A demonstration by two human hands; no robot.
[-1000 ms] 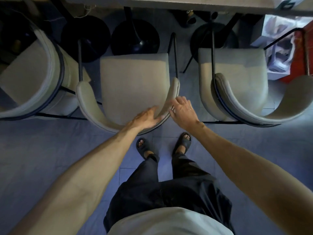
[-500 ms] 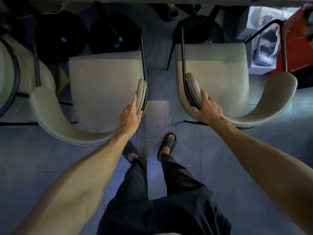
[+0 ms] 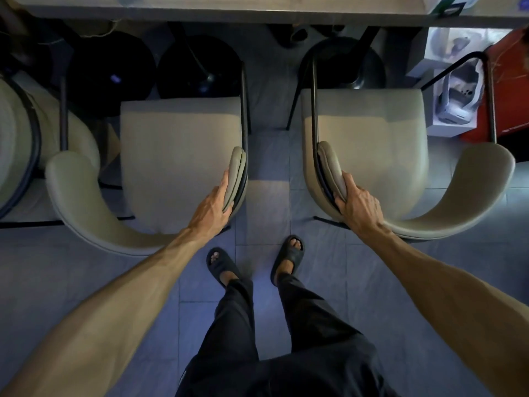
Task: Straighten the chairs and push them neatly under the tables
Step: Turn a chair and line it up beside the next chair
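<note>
I see the bench (image 3: pixel 257 12) edge along the top. Two beige chairs face it, seat fronts just short of the edge. My left hand (image 3: pixel 213 209) fingers clamp the left chair (image 3: pixel 177 156) armrest; right hand (image 3: pixel 359 206) fingers clamp the right chair (image 3: pixel 372 150) armrest.

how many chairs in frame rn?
3. One cut off at the left edge; a middle chair with the left hand on its backrest end; a right chair gripped by the right hand. More may sit outside the frame.
</note>
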